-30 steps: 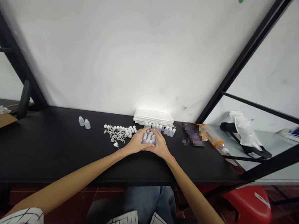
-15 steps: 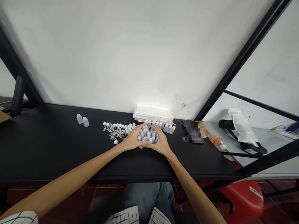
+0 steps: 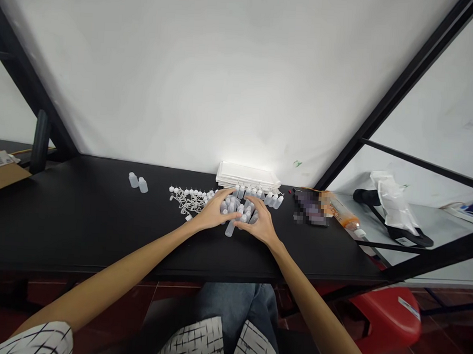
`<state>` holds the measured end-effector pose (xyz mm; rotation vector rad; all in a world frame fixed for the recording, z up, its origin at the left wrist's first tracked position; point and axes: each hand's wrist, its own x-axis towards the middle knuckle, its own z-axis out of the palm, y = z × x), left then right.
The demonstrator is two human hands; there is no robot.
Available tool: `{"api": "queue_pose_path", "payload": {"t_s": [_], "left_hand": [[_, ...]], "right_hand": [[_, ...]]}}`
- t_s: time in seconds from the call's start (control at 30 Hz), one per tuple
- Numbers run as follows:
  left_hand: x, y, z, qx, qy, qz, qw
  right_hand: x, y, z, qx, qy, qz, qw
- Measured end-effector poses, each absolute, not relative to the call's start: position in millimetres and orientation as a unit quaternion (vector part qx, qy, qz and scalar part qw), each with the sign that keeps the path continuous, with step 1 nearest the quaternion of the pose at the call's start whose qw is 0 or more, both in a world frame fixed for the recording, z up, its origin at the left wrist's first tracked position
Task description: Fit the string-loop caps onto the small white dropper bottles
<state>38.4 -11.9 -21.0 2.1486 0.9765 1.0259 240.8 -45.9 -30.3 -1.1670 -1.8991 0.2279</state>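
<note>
A cluster of small translucent white bottles (image 3: 243, 215) stands close together on the black table. My left hand (image 3: 210, 216) curves around its left side, thumb and fingers apart. On the opposite side my right hand (image 3: 262, 226) bends the same way, also spread, its fingertips at the bottles. Both hands hide part of the cluster, so I cannot tell which bottles they touch. One bottle (image 3: 229, 229) sticks out toward me below the thumbs. Left of my left hand are a row of white caps (image 3: 196, 192) and a tangle of thin white loops (image 3: 191, 203).
Behind the cluster, more bottles (image 3: 274, 201) stand near a stack of white sheets (image 3: 248, 173). Two bottles (image 3: 138, 183) lie far left on the table (image 3: 79, 216). To the right are a blurred dark object (image 3: 311, 208), an orange-labelled tube (image 3: 345, 217) and a black frame post (image 3: 383, 108).
My hands have come slightly apart; a gap now shows between the thumbs. The front bottle shows more fully. The whole view has shifted a little.
</note>
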Motion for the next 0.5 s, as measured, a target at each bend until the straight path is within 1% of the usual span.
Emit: {"api": "queue_pose_path", "payload": {"t_s": [0.13,0.27,0.37,0.5], "left_hand": [[37.4,-9.3,-19.4,0.801,0.377,0.394,0.245],[27.6,-8.0,-4.6,0.806,0.349,0.447,0.17],[-3.6,-3.1,12.3,0.798,0.337,0.494,0.074],[-82.6,10.5,25.5,0.723,0.459,0.512,-0.066]], "right_hand": [[240.9,-46.4,-30.5,-0.476,-0.754,0.079,0.445],[240.9,-46.0,-31.8,-0.473,-0.755,0.064,0.45],[240.6,-46.5,-32.0,-0.476,-0.755,0.052,0.449],[240.5,-47.5,-31.6,-0.484,-0.753,0.037,0.445]]}}
